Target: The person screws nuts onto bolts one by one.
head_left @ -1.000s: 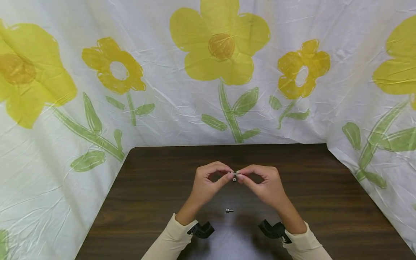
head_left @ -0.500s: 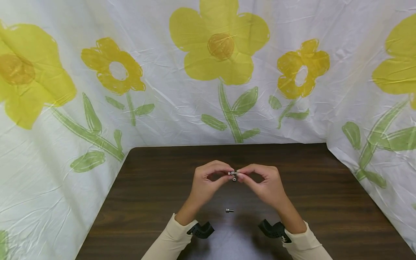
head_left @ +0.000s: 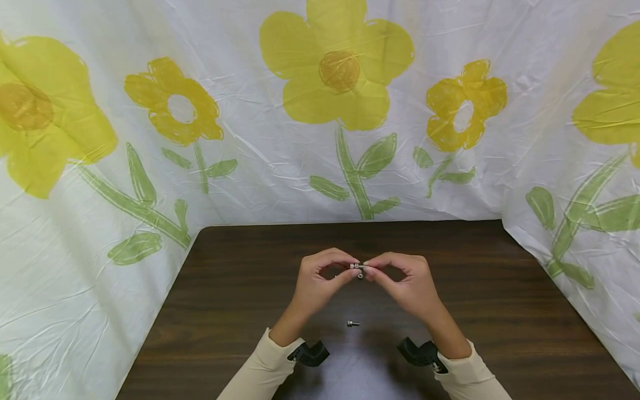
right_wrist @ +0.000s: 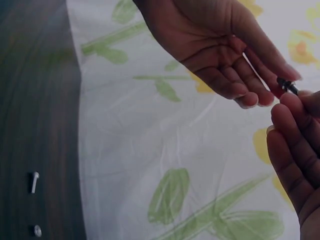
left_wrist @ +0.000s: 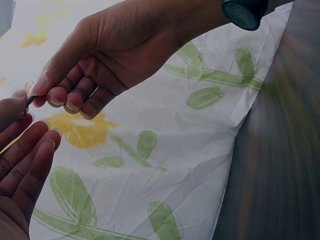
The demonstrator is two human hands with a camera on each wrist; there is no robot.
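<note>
A small silver bolt (head_left: 358,266) is held level between both hands above the table, its thicker end to the left and its thin shank to the right. Whether a nut sits on that thicker end is too small to tell. My left hand (head_left: 321,276) pinches the thick end between thumb and index finger. My right hand (head_left: 406,280) pinches the shank end the same way. In the right wrist view the bolt (right_wrist: 287,85) looks dark, partly covered by fingertips. Just below the fingertips in the head view shows a small round silver piece (head_left: 360,275).
A second bolt (head_left: 353,323) lies on the dark wooden table (head_left: 240,311), between the forearms. The right wrist view shows this loose bolt (right_wrist: 34,182) and a small roundish metal piece (right_wrist: 37,230). A white flowered cloth (head_left: 280,166) surrounds the table's back and sides.
The left fingertips have shifted slightly, so the bolt's thicker left end, covered a second ago, now shows. The right hand stays almost still. The loose bolt has not moved.
</note>
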